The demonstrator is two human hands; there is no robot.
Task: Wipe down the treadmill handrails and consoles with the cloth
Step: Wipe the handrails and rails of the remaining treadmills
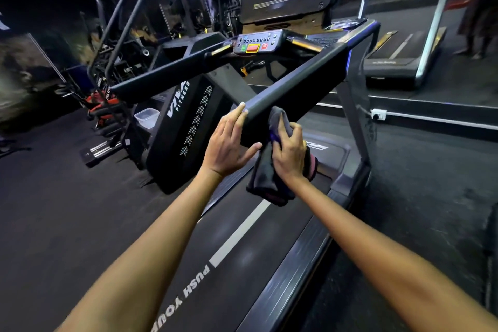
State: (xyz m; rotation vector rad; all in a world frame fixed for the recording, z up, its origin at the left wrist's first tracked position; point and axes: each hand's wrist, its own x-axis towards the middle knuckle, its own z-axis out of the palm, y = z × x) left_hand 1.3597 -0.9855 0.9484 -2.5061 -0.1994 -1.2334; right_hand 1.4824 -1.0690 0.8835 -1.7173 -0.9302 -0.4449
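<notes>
1. Cloth (272, 178): dark, soft fabric with a pink edge, bunched against the end of the right handrail (296, 89).
2. Right hand (289, 153): fingers closed around the cloth.
3. Left hand (229, 143): open, fingertips on the padded handrail's squared end.
4. Console (258, 42): red, yellow and green buttons.
5. Belt (242, 259): reads "PUSH YOUR".
6. Motor cover (186, 127): "VIVA FITNESS".
</notes>
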